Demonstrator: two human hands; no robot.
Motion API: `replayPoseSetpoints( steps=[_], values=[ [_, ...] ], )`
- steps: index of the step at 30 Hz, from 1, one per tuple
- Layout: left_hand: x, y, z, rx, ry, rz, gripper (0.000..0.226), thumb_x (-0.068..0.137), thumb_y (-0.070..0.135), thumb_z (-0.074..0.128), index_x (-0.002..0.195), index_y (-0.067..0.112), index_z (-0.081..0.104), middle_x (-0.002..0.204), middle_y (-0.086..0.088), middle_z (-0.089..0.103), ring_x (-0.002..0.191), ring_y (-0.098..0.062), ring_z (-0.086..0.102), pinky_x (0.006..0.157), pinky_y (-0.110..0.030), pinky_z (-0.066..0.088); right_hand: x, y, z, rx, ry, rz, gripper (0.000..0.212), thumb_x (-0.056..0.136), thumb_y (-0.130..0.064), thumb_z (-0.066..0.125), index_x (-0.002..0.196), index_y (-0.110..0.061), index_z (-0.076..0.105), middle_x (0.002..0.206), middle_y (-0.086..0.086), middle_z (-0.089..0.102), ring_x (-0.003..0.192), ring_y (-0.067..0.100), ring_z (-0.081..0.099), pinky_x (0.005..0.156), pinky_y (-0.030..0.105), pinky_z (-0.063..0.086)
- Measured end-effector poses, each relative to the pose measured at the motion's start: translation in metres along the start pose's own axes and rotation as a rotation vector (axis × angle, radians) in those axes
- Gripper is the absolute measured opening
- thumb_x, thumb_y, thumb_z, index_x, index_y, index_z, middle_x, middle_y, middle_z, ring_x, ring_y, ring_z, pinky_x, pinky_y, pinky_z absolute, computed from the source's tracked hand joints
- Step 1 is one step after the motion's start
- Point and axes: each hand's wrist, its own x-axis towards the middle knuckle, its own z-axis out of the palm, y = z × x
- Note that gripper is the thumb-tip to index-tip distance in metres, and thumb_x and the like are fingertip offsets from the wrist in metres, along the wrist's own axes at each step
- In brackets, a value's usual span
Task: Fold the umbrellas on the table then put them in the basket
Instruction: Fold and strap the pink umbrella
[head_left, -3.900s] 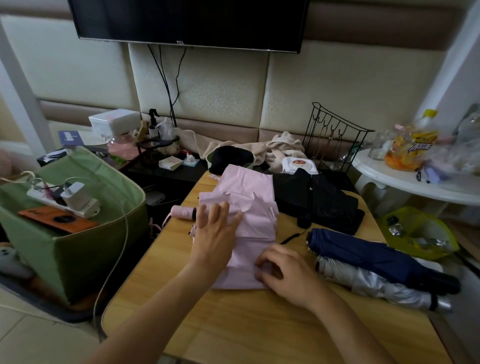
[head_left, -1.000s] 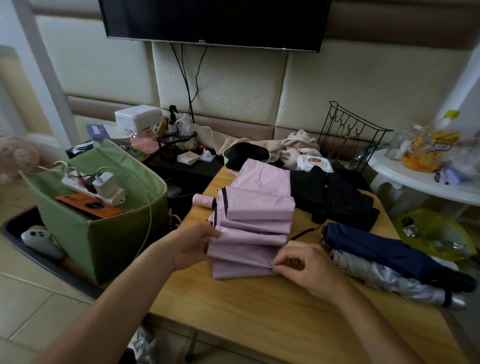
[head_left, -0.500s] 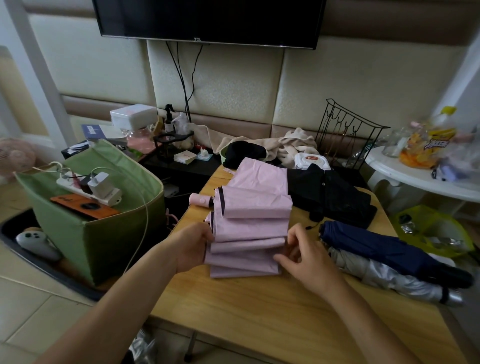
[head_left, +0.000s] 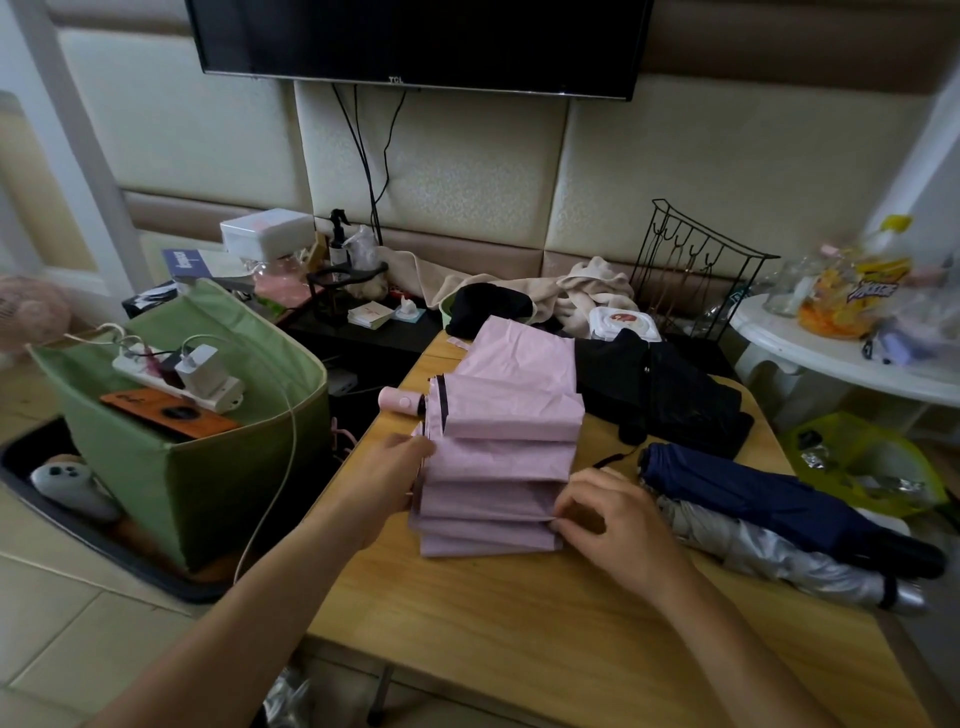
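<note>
The pink umbrella (head_left: 506, 447) lies on the wooden table (head_left: 545, 639), its canopy pleated into stacked flat folds, its pink handle (head_left: 399, 400) pointing toward the table's left edge. The left hand (head_left: 387, 480) grips the folds at their left side; its fingertips are hidden behind the fabric. The right hand (head_left: 615, 519) pinches a fold edge low on the right side, fingers curled.

Just right of that hand lie a rolled navy umbrella (head_left: 769, 499) and a silver umbrella (head_left: 789, 564), side by side and touching. Behind them a black umbrella (head_left: 670, 397) lies loose and unfolded, touching the pink canopy's far right edge.

The green basket (head_left: 171, 467) stands on the floor left of the table. A white power strip (head_left: 176, 374) with chargers and an orange flat object (head_left: 166, 413) sit across its opening.

Beyond the table: beige cloth (head_left: 582, 286), a wire rack (head_left: 696, 270), a white side table (head_left: 831, 358) with blurred packages. The television (head_left: 415, 41) is cut off at the top.
</note>
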Motion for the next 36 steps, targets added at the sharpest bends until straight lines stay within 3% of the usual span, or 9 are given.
replayPoseSetpoints(
  steps=[4,7,10,13,17,20,24,30,36],
  values=[
    [-0.007,-0.006,0.011,0.431,0.184,0.278,0.043,0.1,0.052,0.052,0.132,0.023,0.051,0.124,0.001,0.051,0.112,-0.018,0.055,0.087,-0.035,0.048,-0.001,-0.001,0.0,0.007,-0.018,0.045,0.007,0.094,-0.034,0.071,0.092,-0.031,0.066,0.093,-0.021,0.062,0.092,-0.004,0.057,0.077,0.017,0.048],
    [-0.011,-0.005,0.015,0.655,0.329,0.762,0.023,0.096,0.038,0.064,0.113,0.024,0.059,0.115,0.007,0.046,0.108,-0.013,0.047,0.086,-0.028,0.042,-0.002,-0.003,0.001,-0.001,-0.056,0.064,0.006,0.099,-0.04,0.063,0.097,-0.034,0.062,0.089,-0.02,0.065,0.08,-0.004,0.061,0.068,0.022,0.051],
    [-0.021,0.002,0.024,0.733,0.015,1.065,0.007,0.094,0.014,0.066,0.096,0.02,0.063,0.098,0.011,0.057,0.09,-0.004,0.054,0.078,-0.018,0.046,0.0,-0.004,0.002,-0.007,-0.055,0.048,0.01,0.102,-0.043,0.057,0.098,-0.036,0.061,0.084,-0.02,0.064,0.075,-0.004,0.062,0.064,0.021,0.051],
    [-0.022,-0.009,0.039,0.905,-0.146,1.141,0.011,0.095,0.02,0.065,0.105,0.023,0.065,0.104,0.011,0.061,0.093,-0.005,0.059,0.079,-0.023,0.052,0.001,-0.003,0.002,0.007,-0.017,0.01,0.011,0.103,-0.044,0.056,0.098,-0.035,0.061,0.087,-0.018,0.065,0.078,-0.002,0.062,0.066,0.025,0.052],
    [-0.01,-0.026,0.047,1.053,-0.018,1.166,0.021,0.093,0.041,0.065,0.108,0.026,0.064,0.105,0.009,0.061,0.1,-0.016,0.059,0.079,-0.032,0.048,0.002,-0.006,0.002,0.08,0.06,-0.038,0.013,0.102,-0.038,0.058,0.098,-0.027,0.065,0.091,-0.014,0.065,0.085,0.002,0.062,0.072,0.027,0.051],
    [-0.004,-0.026,0.045,1.112,0.072,1.18,0.013,0.087,0.028,0.064,0.099,0.025,0.069,0.102,0.006,0.061,0.096,-0.018,0.059,0.077,-0.033,0.05,0.004,-0.007,0.0,0.087,0.093,-0.062,0.013,0.098,-0.036,0.064,0.092,-0.025,0.065,0.091,-0.016,0.062,0.089,0.003,0.06,0.076,0.022,0.048],
    [-0.008,-0.022,0.047,0.986,0.07,1.12,0.022,0.09,0.029,0.051,0.092,0.022,0.072,0.096,0.006,0.061,0.089,-0.016,0.06,0.073,-0.034,0.052,0.005,-0.003,0.004,0.017,0.056,-0.064,0.008,0.092,-0.033,0.071,0.095,-0.027,0.066,0.095,-0.018,0.064,0.093,0.0,0.058,0.084,0.022,0.046],
    [-0.008,-0.021,0.045,1.071,0.002,1.215,0.016,0.085,0.02,0.07,0.099,0.025,0.066,0.102,0.007,0.056,0.096,-0.015,0.054,0.081,-0.031,0.048,0.006,0.0,0.004,0.044,0.057,-0.048,0.008,0.088,-0.021,0.08,0.092,-0.023,0.073,0.093,-0.016,0.068,0.089,-0.002,0.06,0.078,0.009,0.042],
    [-0.014,-0.029,0.039,1.077,-0.148,1.131,0.017,0.093,0.042,0.06,0.094,0.028,0.07,0.108,0.01,0.05,0.104,-0.011,0.05,0.087,-0.029,0.046,0.005,-0.002,-0.001,0.121,-0.036,-0.034,0.023,0.097,-0.05,0.062,0.093,-0.029,0.071,0.088,-0.021,0.067,0.084,0.002,0.065,0.07,0.021,0.051]
  ],
)
